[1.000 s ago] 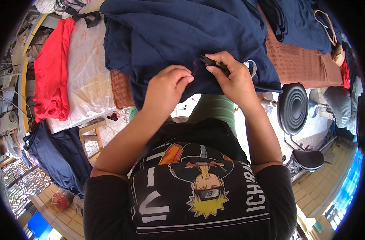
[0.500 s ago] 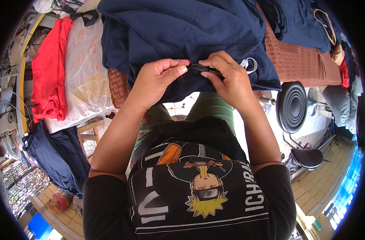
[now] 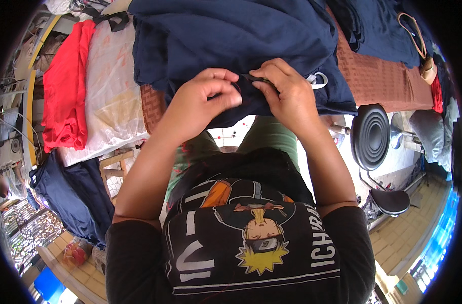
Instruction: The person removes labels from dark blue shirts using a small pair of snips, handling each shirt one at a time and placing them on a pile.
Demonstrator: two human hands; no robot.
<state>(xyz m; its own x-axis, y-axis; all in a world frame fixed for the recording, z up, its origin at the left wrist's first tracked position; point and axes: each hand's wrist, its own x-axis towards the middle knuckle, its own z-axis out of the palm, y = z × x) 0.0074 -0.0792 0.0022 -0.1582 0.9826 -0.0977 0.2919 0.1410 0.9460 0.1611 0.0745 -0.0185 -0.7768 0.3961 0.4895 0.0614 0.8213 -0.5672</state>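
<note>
A large navy cloth (image 3: 231, 38) lies bunched over the table edge and hangs toward my lap. My right hand (image 3: 290, 92) is closed around a pair of small dark thread snips (image 3: 251, 78), their tips pointing left over the cloth; most of the tool is hidden by my fingers. Just left of the tips, my left hand (image 3: 203, 99) hovers with thumb and fingers apart. A thin dark red thread (image 3: 237, 87) shows by its fingertips, too fine to tell whether it touches them. Beside my right hand a white loop (image 3: 319, 81) rests on the cloth.
The brown patterned table cover (image 3: 378, 81) carries more navy cloth (image 3: 378, 33) at right. On the left are a red garment (image 3: 64, 91), plastic sheeting (image 3: 112, 86) and a hanging navy cloth (image 3: 74, 195). A round black stool seat (image 3: 370, 137) stands right of my knees.
My left thumb and fingers have parted from their pinch on the red thread. The right hand has stayed nearly in place with the snips.
</note>
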